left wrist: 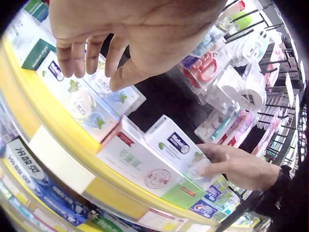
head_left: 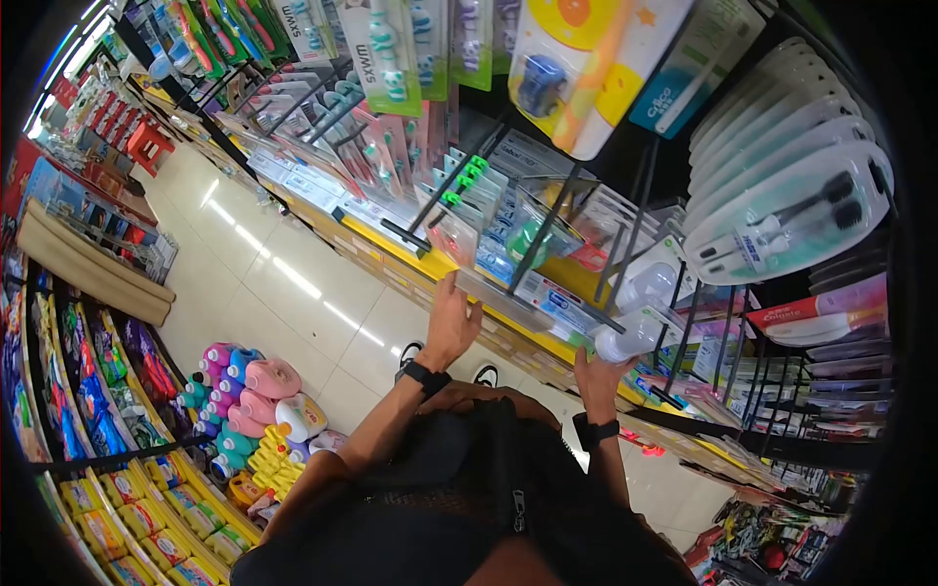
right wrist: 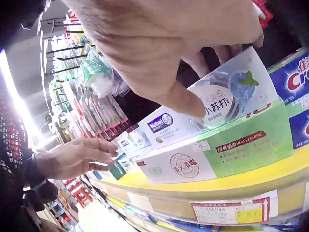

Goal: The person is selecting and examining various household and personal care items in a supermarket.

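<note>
A white Nabai toothpaste box (right wrist: pixel 217 104) lies on top of a green-and-white toothpaste box (right wrist: pixel 241 154) on the yellow-edged shelf. My right hand (right wrist: pixel 164 43) grips the white box at its far end, thumb on the front face and fingers behind. In the left wrist view the right hand (left wrist: pixel 241 166) shows at that box's right end. My left hand (left wrist: pixel 140 34) hovers with loosely bent fingers over more white toothpaste boxes (left wrist: pixel 72 96), holding nothing. Seen from the head, the left hand (head_left: pixel 454 327) is at the shelf edge, left of the right hand (head_left: pixel 596 383).
Toothbrush packs (head_left: pixel 782 220) hang on hooks above the shelf. Purple-blue Crest boxes (right wrist: pixel 294 77) sit to the right. Price tags (right wrist: pixel 236 210) line the shelf front. Detergent bottles (head_left: pixel 269 381) stand on the floor behind at left, and tiled floor (head_left: pixel 293 293) runs along the aisle.
</note>
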A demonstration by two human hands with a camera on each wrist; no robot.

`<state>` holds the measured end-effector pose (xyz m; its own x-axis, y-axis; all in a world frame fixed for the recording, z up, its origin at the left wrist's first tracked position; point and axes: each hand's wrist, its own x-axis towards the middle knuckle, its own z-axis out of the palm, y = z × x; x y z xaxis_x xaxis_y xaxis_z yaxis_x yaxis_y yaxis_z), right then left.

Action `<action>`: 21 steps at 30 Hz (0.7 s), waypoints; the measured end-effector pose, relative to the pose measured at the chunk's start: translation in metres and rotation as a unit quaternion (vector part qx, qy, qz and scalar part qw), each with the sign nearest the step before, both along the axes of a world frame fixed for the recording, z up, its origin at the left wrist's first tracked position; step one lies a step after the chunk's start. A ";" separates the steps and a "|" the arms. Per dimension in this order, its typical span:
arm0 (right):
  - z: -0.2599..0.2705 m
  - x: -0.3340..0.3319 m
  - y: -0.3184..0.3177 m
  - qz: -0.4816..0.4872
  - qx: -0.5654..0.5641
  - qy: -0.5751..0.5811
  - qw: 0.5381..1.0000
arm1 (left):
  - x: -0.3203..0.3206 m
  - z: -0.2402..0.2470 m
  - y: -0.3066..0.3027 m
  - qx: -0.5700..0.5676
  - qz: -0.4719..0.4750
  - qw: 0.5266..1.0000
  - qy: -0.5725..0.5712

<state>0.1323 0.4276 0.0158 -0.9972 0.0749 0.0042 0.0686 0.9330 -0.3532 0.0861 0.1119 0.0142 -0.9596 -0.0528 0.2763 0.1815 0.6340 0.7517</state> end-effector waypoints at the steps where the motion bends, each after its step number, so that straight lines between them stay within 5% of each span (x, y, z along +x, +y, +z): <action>1: -0.001 0.003 -0.007 -0.014 0.059 0.103 0.993 | -0.004 0.009 -0.011 0.035 0.005 0.999 -0.014; 2: -0.002 0.012 -0.014 -0.031 0.118 0.201 0.972 | -0.009 0.012 -0.025 0.035 -0.002 0.999 -0.021; 4: -0.001 0.023 -0.025 -0.074 0.060 0.097 0.991 | -0.018 0.009 -0.062 -0.061 0.030 0.998 0.007; 11: 0.044 0.038 -0.126 -0.146 -0.018 0.188 0.971 | -0.064 0.002 -0.171 -0.153 -0.009 0.985 0.078; 21: 0.034 0.065 -0.193 -0.207 -0.102 0.223 0.947 | -0.102 0.001 -0.212 -0.241 -0.072 0.968 0.014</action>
